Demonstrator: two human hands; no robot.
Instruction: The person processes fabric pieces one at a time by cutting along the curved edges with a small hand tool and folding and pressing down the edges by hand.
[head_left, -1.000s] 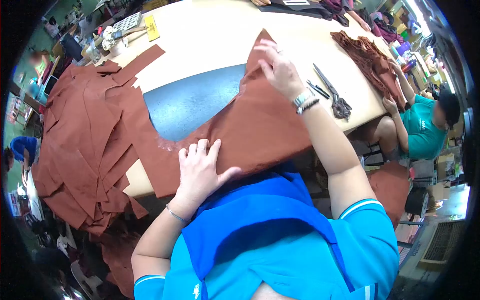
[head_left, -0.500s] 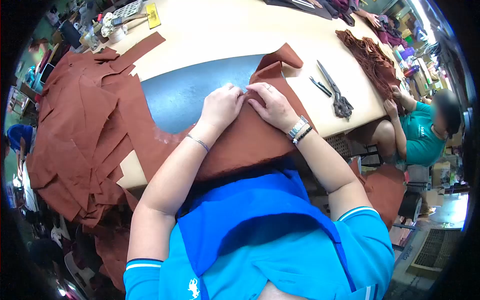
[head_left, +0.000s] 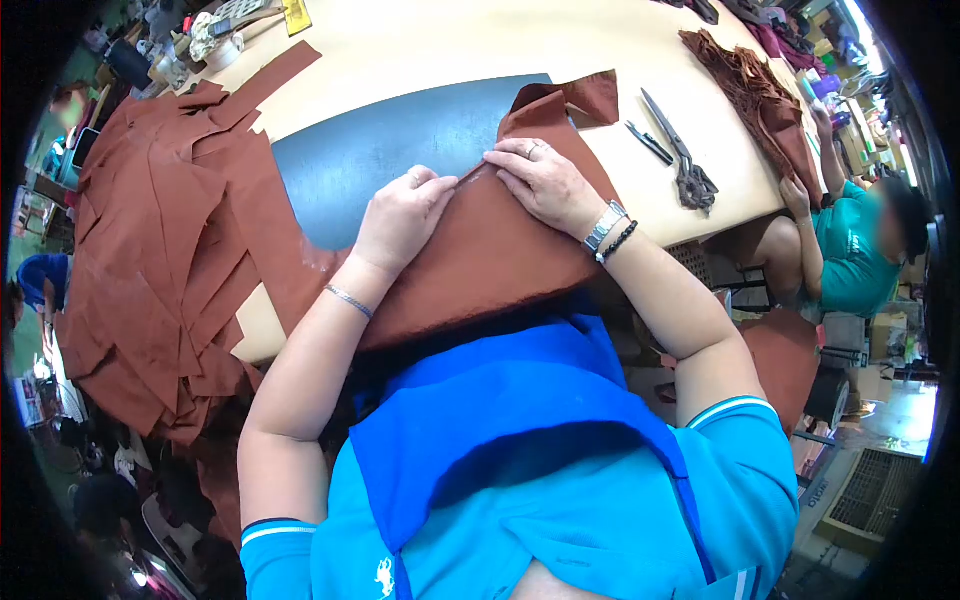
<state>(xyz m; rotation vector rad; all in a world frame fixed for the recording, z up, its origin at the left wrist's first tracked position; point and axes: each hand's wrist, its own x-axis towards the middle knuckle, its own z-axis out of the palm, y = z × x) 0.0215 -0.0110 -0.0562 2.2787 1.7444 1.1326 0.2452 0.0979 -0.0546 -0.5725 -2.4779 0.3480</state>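
Reddish-brown fabric (head_left: 470,270) lies over the near table edge, partly covering a dark, smooth sheet (head_left: 400,130). My left hand (head_left: 402,218) pinches the edge of this fabric along the sheet, thumb and fingers closed. A short stretch of the same edge runs to my right hand (head_left: 540,180), whose fingertips are also closed on it. Pale marks show on the fabric between the hands. Beyond my right hand, a strip of the fabric (head_left: 575,98) curls up and folds over itself.
A big pile of brown fabric pieces (head_left: 150,250) covers the table's left. Large scissors (head_left: 682,155) and a dark slim tool (head_left: 650,143) lie at right. A seated co-worker (head_left: 850,250) handles gathered brown fabric (head_left: 755,100). A yellow-handled tool (head_left: 297,16) is at the back.
My hands have moved apart along the fabric edge, the left one going left and down. The view has shifted slightly. The co-worker's far hand has risen along the gathered fabric.
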